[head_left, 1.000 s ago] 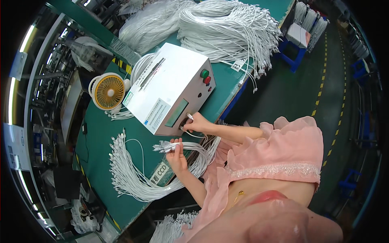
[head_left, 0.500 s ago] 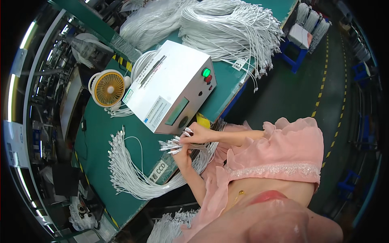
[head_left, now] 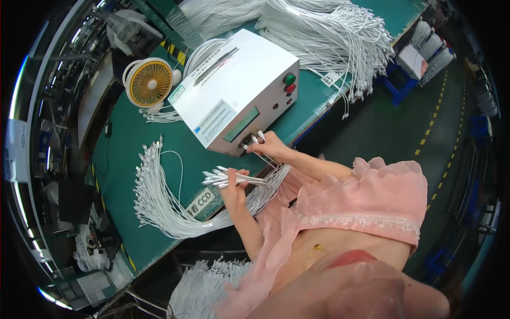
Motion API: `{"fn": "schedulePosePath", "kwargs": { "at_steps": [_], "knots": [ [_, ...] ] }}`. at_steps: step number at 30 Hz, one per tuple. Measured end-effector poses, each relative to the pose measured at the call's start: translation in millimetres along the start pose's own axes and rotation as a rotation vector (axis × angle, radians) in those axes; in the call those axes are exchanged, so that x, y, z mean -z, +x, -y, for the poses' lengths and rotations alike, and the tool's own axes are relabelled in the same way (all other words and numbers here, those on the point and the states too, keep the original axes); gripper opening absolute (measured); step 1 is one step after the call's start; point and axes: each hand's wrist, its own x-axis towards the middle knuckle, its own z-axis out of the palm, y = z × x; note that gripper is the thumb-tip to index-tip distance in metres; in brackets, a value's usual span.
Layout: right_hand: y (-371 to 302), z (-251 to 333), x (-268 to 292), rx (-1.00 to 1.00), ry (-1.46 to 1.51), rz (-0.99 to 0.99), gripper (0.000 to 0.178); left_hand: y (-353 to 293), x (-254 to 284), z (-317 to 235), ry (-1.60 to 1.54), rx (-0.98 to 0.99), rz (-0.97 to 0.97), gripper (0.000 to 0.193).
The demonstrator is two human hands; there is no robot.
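The fingers of the left hand (head_left: 234, 196) are closed around a small bunch of white cables (head_left: 220, 177), whose plugs stick out to the left past the fingertips, fanned and uneven. The fingers of the right hand (head_left: 272, 148) are pinched together on a few cable plugs (head_left: 259, 137), two of them standing up above the fingertips. That hand is right at the front of a white box-shaped device (head_left: 241, 80), beside its round socket; whether a plug sits in the socket cannot be told.

Just left of and below the left fingers, a printed label (head_left: 201, 204) lies on the green worktop (head_left: 118, 178). A thick sheaf of white cables (head_left: 169, 219) curves around it, passing under the left wrist, its plugs spread out to the left of the left fingers.

Just above the right fingers, the device's front carries a screen (head_left: 241, 124); farther up and to the right are a green button (head_left: 289, 78) and a red button (head_left: 289, 89). Up and left of both hands stands a yellow-and-white fan (head_left: 150, 85), near the device. Well beyond the right fingers, a large heap of white cables (head_left: 329, 45) covers the far worktop, and farther right a blue stool (head_left: 396, 89) stands on the floor.
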Motion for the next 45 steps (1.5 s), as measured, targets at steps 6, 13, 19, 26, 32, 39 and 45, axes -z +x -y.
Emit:
{"fn": "schedulePosePath", "kwargs": {
  "at_steps": [6, 13, 19, 26, 32, 39, 45],
  "knots": [
    [13, -9, -11, 0.019, -0.005, -0.029, 0.019, 8, -2, -2, -0.243, -0.165, 0.031, 0.021],
    [19, -1, -9, 0.032, 0.072, 0.036, 0.011, 11, -6, -5, -0.089, -0.189, 0.028, 0.021],
    [-1, 15, -23, 0.161, -0.042, 0.243, 0.013, 12, -9, 0, 0.021, -0.184, 0.054, 0.018],
    [-9, 8, -18, 0.131, -0.072, 0.161, 0.015, 3, -13, 3, 0.054, -0.146, 0.111, 0.019],
    [6, 2, -13, -0.028, 0.104, 0.012, 0.012, 2, -6, -13, -0.109, 0.063, 0.097, 0.022],
    [12, 3, -17, -0.029, 0.077, -0.045, 0.014, 17, 6, -4, -0.253, -0.074, 0.145, 0.016],
    [9, 12, -24, -0.013, 0.034, -0.033, 0.012, 15, 3, -6, -0.094, -0.100, 0.089, 0.016]
  ]
}}
